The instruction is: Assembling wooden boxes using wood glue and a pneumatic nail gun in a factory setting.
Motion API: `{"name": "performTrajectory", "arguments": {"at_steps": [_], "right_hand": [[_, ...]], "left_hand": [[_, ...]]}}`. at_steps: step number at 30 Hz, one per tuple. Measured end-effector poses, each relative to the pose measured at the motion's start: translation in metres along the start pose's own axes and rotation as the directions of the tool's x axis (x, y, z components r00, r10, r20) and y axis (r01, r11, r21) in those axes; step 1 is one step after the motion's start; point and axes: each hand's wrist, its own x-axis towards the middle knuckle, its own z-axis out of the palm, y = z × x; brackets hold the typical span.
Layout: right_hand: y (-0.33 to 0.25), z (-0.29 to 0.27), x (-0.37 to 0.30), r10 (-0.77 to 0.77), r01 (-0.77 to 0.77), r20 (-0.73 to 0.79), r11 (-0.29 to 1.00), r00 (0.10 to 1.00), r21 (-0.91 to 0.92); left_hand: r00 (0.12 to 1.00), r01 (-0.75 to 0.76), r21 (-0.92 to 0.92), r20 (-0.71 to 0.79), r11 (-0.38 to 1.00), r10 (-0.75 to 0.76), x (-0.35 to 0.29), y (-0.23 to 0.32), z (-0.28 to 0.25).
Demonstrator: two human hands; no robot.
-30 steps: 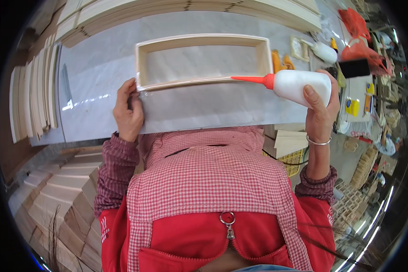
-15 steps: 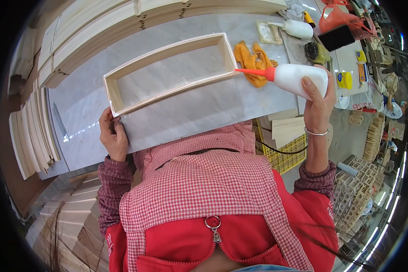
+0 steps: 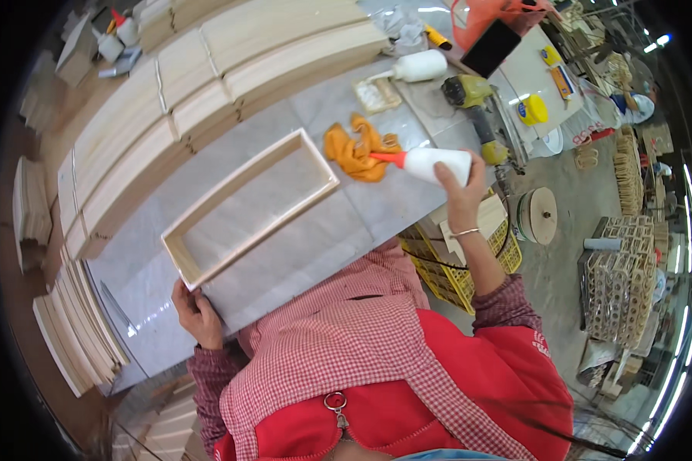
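Note:
A long rectangular wooden frame [image 3: 316,159] with open middle lies aslant on the grey marbled tabletop. At its near left corner, my left hand [image 3: 198,313] pinches the wood between thumb and fingers. My right hand [image 3: 463,198] is wrapped round a white squeeze glue bottle [image 3: 430,166], held nearly level with its red nozzle aimed left. The nozzle tip shows in front of a crumpled orange cloth [image 3: 359,150], apart from the frame's right end. Whether the tip touches the cloth I cannot tell.
Stacked pale boards [image 3: 207,84] line the table's far side, with more boards [image 3: 81,330] at the left. A second white bottle [image 3: 420,66], a shallow dish [image 3: 377,95] and a yellow-green power tool [image 3: 467,91] lie beyond the cloth. Below the table edge stands a yellow crate [image 3: 457,288].
The view has turned. My right hand has drawn the glue bottle's nozzle off the frame's right end, and it now points at the orange cloth. My left hand stays on the corner.

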Motion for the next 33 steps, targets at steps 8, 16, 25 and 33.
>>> {"name": "performTrajectory", "arguments": {"at_steps": [8, 16, 25, 33], "right_hand": [[0.039, -0.011, -0.006, -0.060, 0.076, 0.083, 0.977, 0.995, -0.201], [0.040, -0.137, 0.034, -0.334, 0.169, -0.390, 0.901, 0.858, -0.400], [0.299, -0.219, -0.024, 0.571, -0.738, -0.474, 0.445, 0.671, -0.508], [0.252, -0.117, 0.004, 0.677, -0.803, -0.500, 0.235, 0.539, -0.548]], "left_hand": [[1.000, -0.014, 0.094, 0.003, 0.995, 0.014, -0.002, 0.002, 0.001], [0.997, 0.041, 0.049, 0.067, 0.998, -0.044, 0.004, -0.024, -0.017], [0.984, 0.114, 0.140, 0.121, 0.984, -0.131, 0.010, 0.008, -0.013], [0.969, 0.085, 0.205, 0.210, 0.975, -0.128, -0.005, 0.018, -0.042]]}}
